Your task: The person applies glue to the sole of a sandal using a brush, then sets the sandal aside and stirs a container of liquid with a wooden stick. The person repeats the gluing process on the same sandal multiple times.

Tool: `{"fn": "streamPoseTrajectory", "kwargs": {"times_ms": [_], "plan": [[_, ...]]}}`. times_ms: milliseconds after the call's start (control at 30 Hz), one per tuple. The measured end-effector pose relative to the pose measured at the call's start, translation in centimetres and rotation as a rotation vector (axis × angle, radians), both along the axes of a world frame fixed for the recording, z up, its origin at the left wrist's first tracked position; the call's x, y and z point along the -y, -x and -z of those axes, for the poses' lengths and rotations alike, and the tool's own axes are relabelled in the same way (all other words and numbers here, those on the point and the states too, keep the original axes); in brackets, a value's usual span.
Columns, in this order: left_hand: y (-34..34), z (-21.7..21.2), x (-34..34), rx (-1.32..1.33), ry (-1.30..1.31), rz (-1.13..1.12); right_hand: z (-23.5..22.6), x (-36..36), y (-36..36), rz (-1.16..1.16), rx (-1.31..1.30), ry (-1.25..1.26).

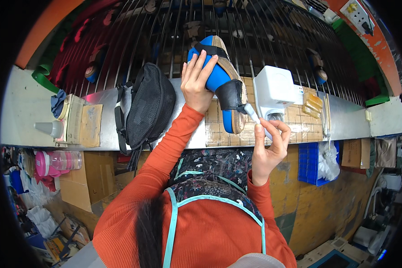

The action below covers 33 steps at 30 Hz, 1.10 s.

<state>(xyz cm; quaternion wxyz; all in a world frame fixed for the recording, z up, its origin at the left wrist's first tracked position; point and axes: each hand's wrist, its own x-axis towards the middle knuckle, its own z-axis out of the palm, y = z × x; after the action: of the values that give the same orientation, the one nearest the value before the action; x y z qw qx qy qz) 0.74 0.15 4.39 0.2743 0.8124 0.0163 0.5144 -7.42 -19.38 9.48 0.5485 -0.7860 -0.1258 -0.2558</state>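
Lighting, even and bright: you get soft glare left of the black bag (149,107); beyond it, edges bend, corners blacken.

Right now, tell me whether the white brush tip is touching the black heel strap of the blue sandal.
Touching. The head view shows the white brush in the right hand meeting the black heel strap of the blue sandal, with no gap visible.
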Motion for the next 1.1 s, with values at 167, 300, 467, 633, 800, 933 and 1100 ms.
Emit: {"fn": "streamPoseTrajectory", "kwargs": {"times_ms": [167,300,467,633,800,933,1100], "plan": [[0.1,-0.2,-0.1,-0.026,0.023,0.017,0.7,0.5,-0.6,-0.134,0.016,-0.064],[0.2,-0.4,0.1,-0.059,0.054,0.047,0.9,0.7,-0.5,-0.165,-0.006,-0.093],[0.2,-0.9,0.4,-0.105,0.096,0.088,0.8,0.6,-0.5,-0.17,0.037,-0.107],[0.7,-1.5,0.6,-0.185,0.148,0.182,0.3,0.5,-1.0,-0.201,0.091,-0.102],[1.3,-2.3,0.7,-0.205,0.169,0.271,-1.1,0.8,-2.0,-0.252,0.163,-0.029],[1.9,-3.1,0.7,-0.22,0.174,0.344,-2.8,1.1,-3.0,-0.309,0.203,0.05],[2.6,-3.7,0.5,-0.343,0.273,0.492,-4.9,1.3,-4.5,-0.424,0.241,0.126]]}}
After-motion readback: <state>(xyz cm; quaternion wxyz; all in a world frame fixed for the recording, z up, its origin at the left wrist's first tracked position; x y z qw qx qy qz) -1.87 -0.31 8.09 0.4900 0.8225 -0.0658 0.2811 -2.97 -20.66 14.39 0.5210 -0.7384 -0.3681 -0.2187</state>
